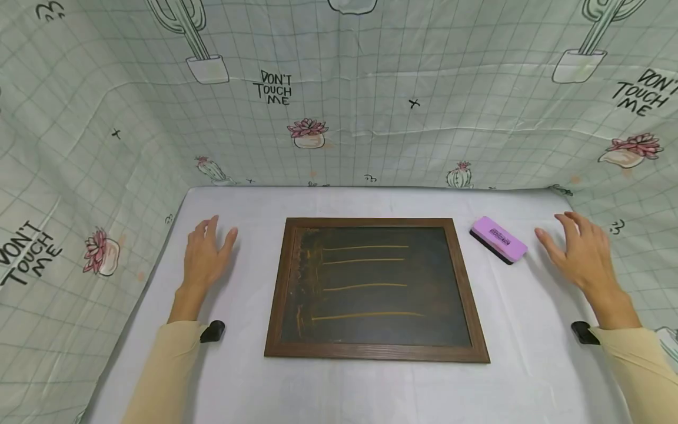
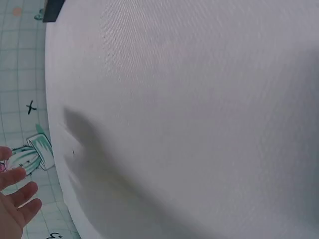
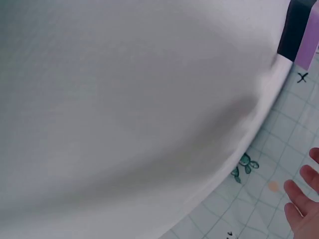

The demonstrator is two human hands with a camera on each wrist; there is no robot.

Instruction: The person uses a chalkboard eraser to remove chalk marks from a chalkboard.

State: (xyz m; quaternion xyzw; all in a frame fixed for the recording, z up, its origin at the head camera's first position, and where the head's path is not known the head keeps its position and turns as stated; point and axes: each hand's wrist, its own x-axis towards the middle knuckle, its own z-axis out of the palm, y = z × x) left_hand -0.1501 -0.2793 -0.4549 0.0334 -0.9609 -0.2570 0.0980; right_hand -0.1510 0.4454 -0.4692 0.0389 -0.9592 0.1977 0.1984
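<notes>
A small chalkboard (image 1: 371, 330) with a brown wooden frame lies flat in the middle of the white table. Several yellow chalk lines (image 1: 365, 285) run across it, and yellowish smudges mark its left side. To the board's right, near its upper corner, lies a purple eraser (image 1: 498, 238) with a black underside. My left hand (image 1: 205, 256) hovers left of the board, fingers loosely bent, holding nothing. The right hand (image 1: 580, 253) is held just right of the eraser, apart from it, with nothing in its fingers. In the right wrist view, part of the eraser (image 3: 294, 32) shows at the upper right.
A white cloth covers the table (image 1: 381, 391). Behind it and on both sides hangs a checked curtain (image 1: 360, 112) printed with cacti and lettering. Each wrist wears a black device, one beside the left sleeve (image 1: 213, 331) and one beside the right sleeve (image 1: 584, 333).
</notes>
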